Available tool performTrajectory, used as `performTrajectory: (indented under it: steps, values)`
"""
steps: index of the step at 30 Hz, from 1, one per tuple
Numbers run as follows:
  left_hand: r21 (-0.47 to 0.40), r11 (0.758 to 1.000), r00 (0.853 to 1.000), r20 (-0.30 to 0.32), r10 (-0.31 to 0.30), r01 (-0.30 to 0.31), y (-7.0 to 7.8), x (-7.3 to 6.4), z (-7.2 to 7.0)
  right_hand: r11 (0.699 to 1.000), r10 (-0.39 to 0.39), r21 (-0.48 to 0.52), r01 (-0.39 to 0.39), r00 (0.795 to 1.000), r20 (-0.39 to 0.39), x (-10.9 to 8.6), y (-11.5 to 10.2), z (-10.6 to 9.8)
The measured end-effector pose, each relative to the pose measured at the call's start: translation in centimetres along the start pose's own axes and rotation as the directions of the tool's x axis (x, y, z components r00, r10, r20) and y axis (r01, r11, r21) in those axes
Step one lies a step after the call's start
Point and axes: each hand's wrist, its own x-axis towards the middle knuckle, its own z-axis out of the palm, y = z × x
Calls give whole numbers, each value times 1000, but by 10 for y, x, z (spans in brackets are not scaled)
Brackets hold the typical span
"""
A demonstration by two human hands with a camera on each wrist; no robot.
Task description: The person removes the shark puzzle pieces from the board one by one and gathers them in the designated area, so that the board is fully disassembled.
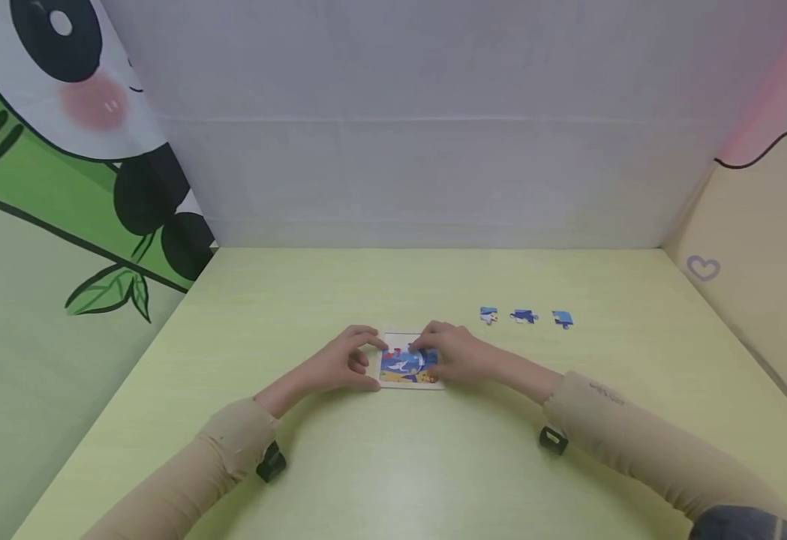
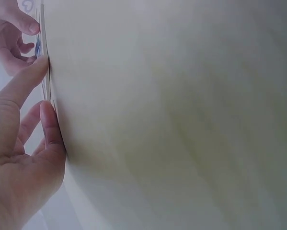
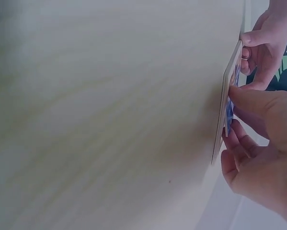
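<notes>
A small jigsaw puzzle board [image 1: 412, 386] with a pale frame and a blue sea picture lies flat on the table. Along its left edge, my left hand [image 1: 342, 361] holds the frame, thumb near the bottom corner and index finger near the top. The right hand [image 1: 461, 354] pinches a blue puzzle piece [image 3: 228, 122] between thumb and fingers, over the right part of the board. In the right wrist view that piece stands slightly proud of the frame. A pale strip shows at the top of the board, above the pieces in it.
Three loose puzzle pieces lie in a row beyond my right hand: a left one [image 1: 488, 315], a middle one [image 1: 524, 316] and a right one [image 1: 563, 319]. The light yellow table [image 1: 393, 465] meets a white back panel [image 1: 393, 180] and printed side panels.
</notes>
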Motion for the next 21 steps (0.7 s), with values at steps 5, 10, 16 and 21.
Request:
performTrajectory:
  steps: [5,10,16,21]
  values:
    - [12,1000,1000,1,15,-15,1,0,-2,1000,-25,13,25,999,43,3,0,-4]
    - [3,1000,1000,6,7,-7,0,0,-1,998,-54,-10,55,993,108,6,-1,-11]
    - [4,1000,1000,7,4,-5,2,0,0,996,-80,-18,84,983,163,8,0,-18]
    - [5,1000,1000,4,0,0,1,-1,-1,992,-109,-55,118,984,138,7,1,-17]
